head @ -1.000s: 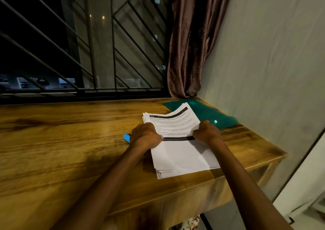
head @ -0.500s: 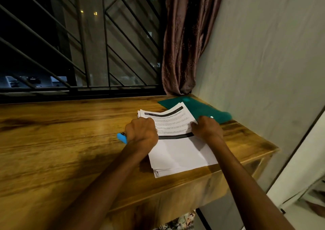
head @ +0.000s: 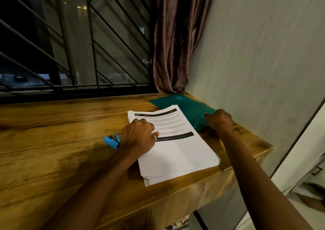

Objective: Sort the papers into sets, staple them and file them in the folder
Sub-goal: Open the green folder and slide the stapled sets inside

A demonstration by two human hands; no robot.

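Your left hand (head: 139,136) rests knuckles-up on the paper stack (head: 177,152), fingers curled and thumb flat on the top sheet; I cannot tell whether it pinches a page. The blue stapler (head: 112,141) lies just at its 9 o'clock. At 2 o'clock, your right hand (head: 219,119) grips the near edge of the green folder (head: 186,104), which is tucked under the stack's far corner on the wooden table (head: 61,141).
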